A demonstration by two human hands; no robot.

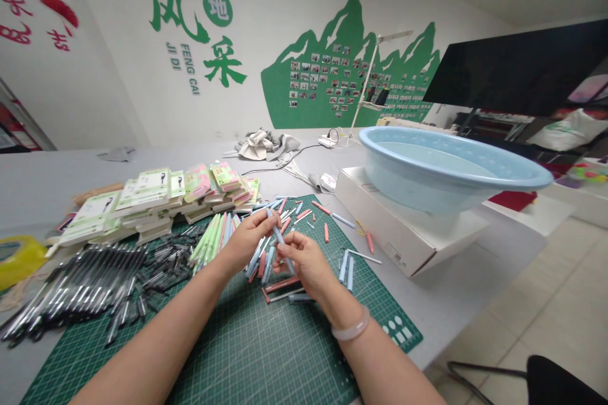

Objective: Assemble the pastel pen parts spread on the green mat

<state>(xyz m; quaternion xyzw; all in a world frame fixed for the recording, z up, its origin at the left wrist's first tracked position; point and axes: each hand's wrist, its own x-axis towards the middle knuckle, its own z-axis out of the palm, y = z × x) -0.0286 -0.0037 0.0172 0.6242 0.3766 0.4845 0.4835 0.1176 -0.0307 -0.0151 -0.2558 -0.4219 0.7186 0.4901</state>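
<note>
Blue pen (277, 234) held above mat (237, 342), left hand (251, 234) pinching near its far end, right hand (306, 259) pinching its nearer half; likely best to keep both grips light and in line, avoiding skew.

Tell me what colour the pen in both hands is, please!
The pen is light blue; it shows in the head view.

bright, soft light; edges stretched, fine details perhaps slightly blurred
</note>
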